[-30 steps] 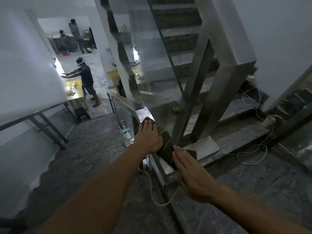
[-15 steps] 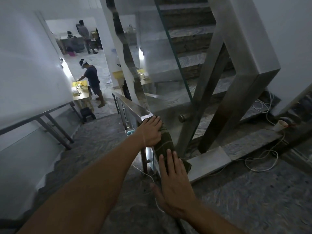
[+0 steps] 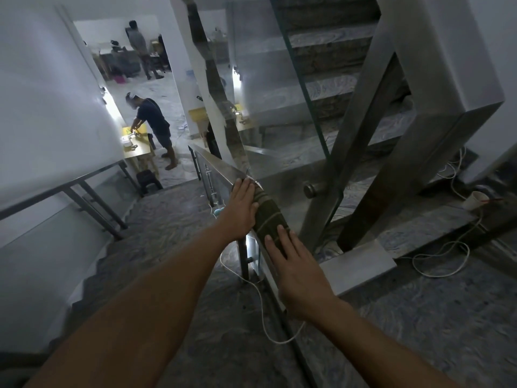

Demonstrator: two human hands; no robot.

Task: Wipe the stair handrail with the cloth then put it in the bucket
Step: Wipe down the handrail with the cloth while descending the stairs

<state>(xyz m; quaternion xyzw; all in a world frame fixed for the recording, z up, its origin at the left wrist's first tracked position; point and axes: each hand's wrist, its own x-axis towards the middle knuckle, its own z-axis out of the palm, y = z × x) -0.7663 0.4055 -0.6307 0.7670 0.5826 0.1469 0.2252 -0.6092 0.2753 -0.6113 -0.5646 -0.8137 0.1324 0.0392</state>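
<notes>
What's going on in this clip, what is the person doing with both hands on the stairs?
A person at the top of a stairwell is wiping the metal handrail with a dark green cloth draped over it. The left hand lies flat against the cloth's far end, and the right hand presses its near end with open fingers. No bucket is in view, so the cloth has not been put away.

Dim, wide-angle warp, bg glare

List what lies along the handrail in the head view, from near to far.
right hand → green cloth → left hand → bare handrail running down the stairs
</notes>
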